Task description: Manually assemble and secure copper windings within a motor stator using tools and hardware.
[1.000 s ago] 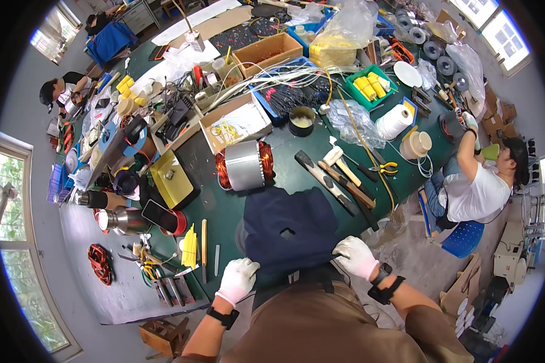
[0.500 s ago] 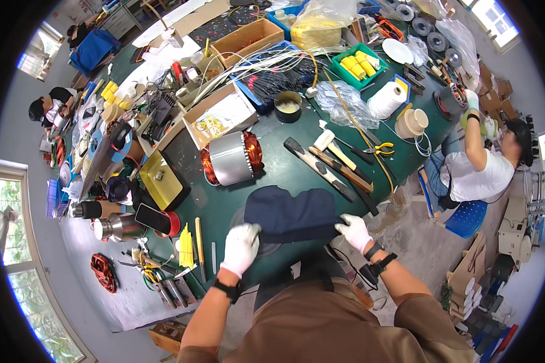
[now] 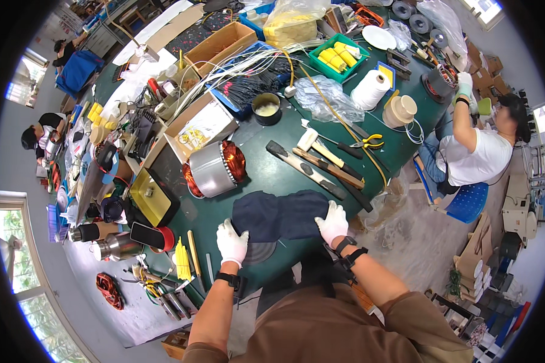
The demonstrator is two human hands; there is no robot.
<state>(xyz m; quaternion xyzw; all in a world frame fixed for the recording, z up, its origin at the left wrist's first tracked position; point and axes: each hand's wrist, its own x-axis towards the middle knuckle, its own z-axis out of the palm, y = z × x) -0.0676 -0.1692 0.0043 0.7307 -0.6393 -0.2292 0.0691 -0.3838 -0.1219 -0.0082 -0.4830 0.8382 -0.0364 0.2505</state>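
A dark navy cloth [image 3: 278, 216] lies spread on the green table in front of me, partly over a grey round disc [image 3: 260, 253]. My left hand [image 3: 231, 243], in a white glove, rests at the cloth's left edge with fingers stretched out and thumb apart. At the right edge my gloved right hand [image 3: 332, 224] lies against the fabric, fingers also extended. Just beyond the cloth, to the left, stands a motor stator [image 3: 213, 170] with a silver shell and copper windings. A hammer [image 3: 321, 148] and several wooden-handled tools lie beyond it to the right.
Yellow-handled pliers [image 3: 367, 141], a white thread spool [image 3: 370, 91] and a green bin [image 3: 339, 57] of yellow rolls lie farther back. On the left are a yellow tray [image 3: 151, 195], a phone [image 3: 146, 236] and hand tools. At right another person [image 3: 475, 145] works on a stator.
The cloth has been spread flatter and wider, its bunched upper edge now lower. Both hands have changed from closed on its edges to stretched fingers. The view has shifted slightly.
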